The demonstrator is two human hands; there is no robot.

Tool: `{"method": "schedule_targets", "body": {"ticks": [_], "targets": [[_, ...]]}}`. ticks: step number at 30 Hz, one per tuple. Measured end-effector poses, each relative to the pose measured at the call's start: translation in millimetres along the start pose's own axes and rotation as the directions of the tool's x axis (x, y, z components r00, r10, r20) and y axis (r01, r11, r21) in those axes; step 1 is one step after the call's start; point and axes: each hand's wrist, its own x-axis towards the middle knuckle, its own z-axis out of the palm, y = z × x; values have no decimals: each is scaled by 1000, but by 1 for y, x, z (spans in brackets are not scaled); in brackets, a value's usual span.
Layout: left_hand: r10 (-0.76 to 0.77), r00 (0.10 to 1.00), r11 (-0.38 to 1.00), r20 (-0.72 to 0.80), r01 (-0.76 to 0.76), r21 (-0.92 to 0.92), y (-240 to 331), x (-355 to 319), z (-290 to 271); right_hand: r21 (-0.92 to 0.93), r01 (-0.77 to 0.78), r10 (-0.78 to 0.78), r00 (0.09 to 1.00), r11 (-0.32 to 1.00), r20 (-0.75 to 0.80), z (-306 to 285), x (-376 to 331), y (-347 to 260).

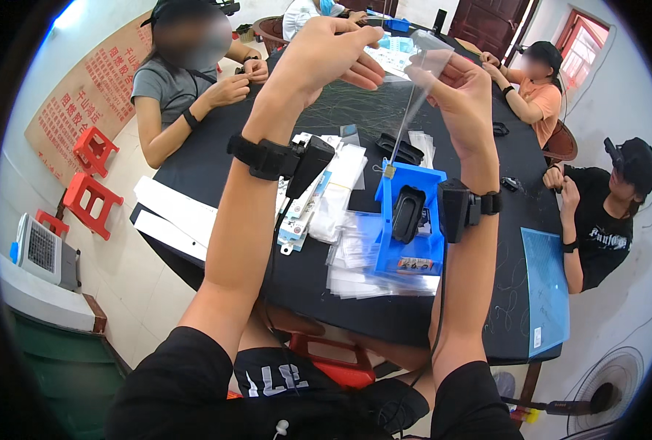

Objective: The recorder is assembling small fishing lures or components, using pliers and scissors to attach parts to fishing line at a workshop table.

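Note:
Both my hands are raised above the black table (340, 286). My right hand (458, 92) pinches a clear plastic bag (419, 88) that hangs down from its fingers. My left hand (329, 51) is at the bag's upper left edge, fingers curled onto it. Each wrist carries a black strap with a small black device. Below the hands stands a blue plastic holder (406, 220) with a black oval part (406, 213) resting on it. Another black oval part (399, 150) lies behind the holder.
A pile of clear bags (355, 257) and white packets (337, 191) lies around the holder. A blue sheet (546, 286) lies at the table's right edge. Three other people sit around the table working. Red stools (91, 183), a small heater and a floor fan (605, 396) stand nearby.

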Motion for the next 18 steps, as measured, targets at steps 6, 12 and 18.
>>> {"method": "schedule_targets", "body": {"ticks": [6,12,18], "targets": [[270,952,949,-143,-238,207,-3,5,-11,-159,22,19,968,987,250,-6,-2,8],[350,931,911,-106,-311,271,-2,9,-16,-358,-68,273,782,931,560,-11,-6,23],[346,935,909,77,-355,220,-2,9,-3,-480,-106,430,637,871,639,-3,-9,29]]}}
